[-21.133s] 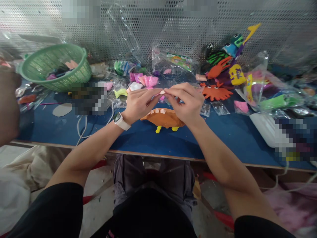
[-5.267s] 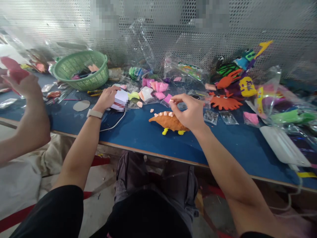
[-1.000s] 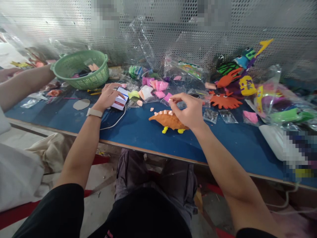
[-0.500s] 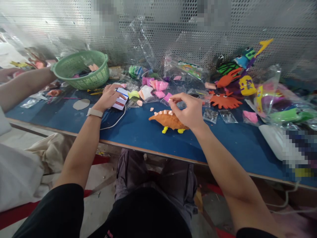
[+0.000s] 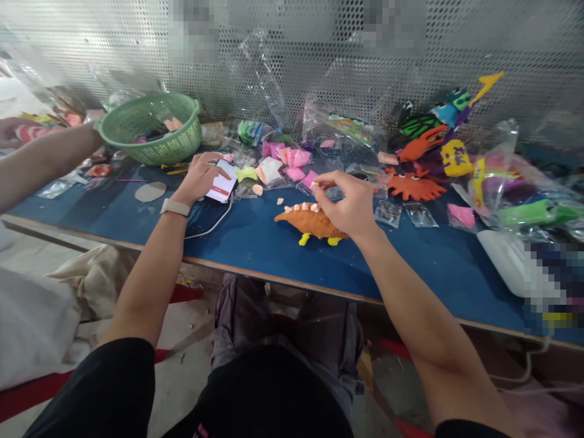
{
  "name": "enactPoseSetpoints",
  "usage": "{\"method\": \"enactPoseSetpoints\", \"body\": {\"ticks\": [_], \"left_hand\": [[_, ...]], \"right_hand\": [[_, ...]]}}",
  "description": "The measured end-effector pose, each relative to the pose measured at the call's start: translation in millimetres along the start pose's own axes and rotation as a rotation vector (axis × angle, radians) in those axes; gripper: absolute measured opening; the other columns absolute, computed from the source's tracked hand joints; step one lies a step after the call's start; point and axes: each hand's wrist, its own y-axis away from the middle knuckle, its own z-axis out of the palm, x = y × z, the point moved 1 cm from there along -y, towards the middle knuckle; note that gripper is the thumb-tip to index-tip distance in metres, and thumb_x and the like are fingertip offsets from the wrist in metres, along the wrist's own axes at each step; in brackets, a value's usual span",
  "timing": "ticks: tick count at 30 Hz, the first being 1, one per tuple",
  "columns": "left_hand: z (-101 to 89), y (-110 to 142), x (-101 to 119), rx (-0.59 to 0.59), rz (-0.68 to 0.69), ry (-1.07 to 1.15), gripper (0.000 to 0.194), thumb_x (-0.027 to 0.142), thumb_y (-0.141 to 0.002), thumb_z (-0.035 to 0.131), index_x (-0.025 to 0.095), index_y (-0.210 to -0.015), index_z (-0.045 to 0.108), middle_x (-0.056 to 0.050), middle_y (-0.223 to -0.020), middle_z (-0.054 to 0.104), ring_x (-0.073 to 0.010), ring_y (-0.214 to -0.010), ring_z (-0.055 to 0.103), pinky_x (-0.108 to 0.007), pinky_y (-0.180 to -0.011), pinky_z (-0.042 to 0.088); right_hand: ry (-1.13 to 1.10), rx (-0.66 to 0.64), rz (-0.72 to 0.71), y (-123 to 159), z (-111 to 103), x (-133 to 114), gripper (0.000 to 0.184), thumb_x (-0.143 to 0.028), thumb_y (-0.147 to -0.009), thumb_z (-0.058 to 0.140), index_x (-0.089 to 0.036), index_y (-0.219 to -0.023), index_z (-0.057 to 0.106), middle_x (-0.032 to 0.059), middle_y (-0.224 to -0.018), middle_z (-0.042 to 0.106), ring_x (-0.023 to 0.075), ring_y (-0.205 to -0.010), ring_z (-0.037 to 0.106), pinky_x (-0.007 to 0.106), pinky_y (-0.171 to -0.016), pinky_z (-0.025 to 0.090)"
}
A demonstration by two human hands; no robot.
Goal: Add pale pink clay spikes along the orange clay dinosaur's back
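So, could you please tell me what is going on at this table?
A person sits at the blue table using both hands. The left hand is at a lit phone, one finger over its screen. The right hand pinches what looks like a small pale piece above an orange figure with yellow feet. Pale spikes line its back. Loose pale pieces lie nearby. Another person's arm is beside the green basket.

orange-brown figure [image 5: 308,224], pale pink spikes [image 5: 305,207], yellow feet [image 5: 303,239], blue tabletop [image 5: 255,240], green basket [image 5: 179,146]
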Motion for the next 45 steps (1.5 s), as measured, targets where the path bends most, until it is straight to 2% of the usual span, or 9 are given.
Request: {"method": "enactPoseSetpoints", "body": {"ticks": [5,8,12,17,20,25,32,38,45], "left_hand": [[0.0,-1,-3,0.11,-0.024,0.015,0.048,0.036,-0.107,0.037,0.026,-0.095,0.082,-0.004,-0.15,0.068,-0.0333,-0.146,0.056,-0.053,-0.137,0.039],[2.3,-4,-12,0.151,-0.059,-0.014,0.043,0.036,-0.107,0.037,0.026,-0.103,0.079,-0.008,-0.141,0.071,-0.031,-0.143,0.059,-0.05,-0.136,0.04],[7.3,-5,-22,0.118,-0.115,-0.054,0.04,0.036,-0.101,0.046,0.022,-0.13,0.07,-0.015,-0.144,0.069,-0.0346,-0.144,0.06,-0.055,-0.133,0.043],[9.4,-3,-21,0.044,-0.103,-0.097,0.059,0.037,-0.091,0.061,0.022,-0.147,0.059,-0.017,-0.153,0.065,-0.0402,-0.149,0.056,-0.06,-0.133,0.041],[8.9,-4,-19,0.033,-0.126,-0.054,0.057,0.037,-0.094,0.055,0.018,-0.148,0.058,-0.019,-0.152,0.067,-0.041,-0.147,0.06,-0.061,-0.13,0.044],[8.8,-6,-20,0.065,-0.165,0.018,0.051,0.036,-0.104,0.036,0.019,-0.144,0.061,-0.017,-0.143,0.073,-0.0363,-0.133,0.07,-0.057,-0.122,0.053],[7.6,-5,-17,0.059,-0.189,0.021,0.05,0.038,-0.105,0.035,0.02,-0.141,0.063,-0.017,-0.136,0.076,-0.0373,-0.124,0.073,-0.058,-0.115,0.057],[6.6,-5,-16,0.066,-0.167,0.013,0.052,0.045,-0.107,0.03,0.024,-0.139,0.065,-0.015,-0.141,0.074,-0.0362,-0.129,0.07,-0.056,-0.115,0.055],[4.2,-6,-16,0.053,-0.175,0.019,0.048,0.042,-0.107,0.032,0.022,-0.135,0.066,-0.015,-0.14,0.074,-0.0349,-0.129,0.07,-0.056,-0.117,0.054]], "right_hand": [[-0.001,0.016,-0.019,0,0,-1,0.01,-0.029,-0.101,0.07,-0.027,-0.103,0.079,-0.0002,-0.091,0.085,0.02,-0.082,0.082,0.037,-0.083,0.066],[-0.007,0.018,-0.027,0,0,-1,0.009,-0.028,-0.101,0.07,-0.026,-0.102,0.078,-0.0003,-0.091,0.085,0.0196,-0.081,0.082,0.037,-0.082,0.066],[0.001,0.002,-0.004,0,-1,-2,0.01,-0.031,-0.103,0.068,-0.028,-0.102,0.078,0.0,-0.089,0.084,0.0209,-0.082,0.082,0.038,-0.082,0.066],[0.005,-0.009,0.015,0,-1,-2,0.013,-0.036,-0.104,0.067,-0.028,-0.102,0.077,0.0007,-0.09,0.084,0.0218,-0.084,0.082,0.04,-0.084,0.067],[-0.003,-0.007,0.005,0,-1,-2,0.013,-0.035,-0.104,0.067,-0.028,-0.102,0.077,0.0007,-0.09,0.084,0.0215,-0.083,0.082,0.039,-0.083,0.067],[-0.021,-0.002,-0.011,0,-1,-2,0.011,-0.033,-0.103,0.069,-0.027,-0.102,0.078,0.0009,-0.091,0.085,0.021,-0.083,0.082,0.038,-0.082,0.067],[-0.008,-0.004,0.013,0,0,-2,0.011,-0.033,-0.102,0.068,-0.028,-0.102,0.078,0.0007,-0.091,0.085,0.0214,-0.083,0.082,0.04,-0.084,0.067],[-0.014,0.0,-0.007,-1,-1,-3,0.01,-0.031,-0.101,0.068,-0.028,-0.101,0.078,0.0003,-0.09,0.084,0.0212,-0.082,0.082,0.039,-0.083,0.067],[-0.012,0.005,-0.018,0,0,-2,0.009,-0.03,-0.102,0.069,-0.027,-0.102,0.078,0.0001,-0.089,0.084,0.0208,-0.081,0.082,0.038,-0.082,0.066]]}}
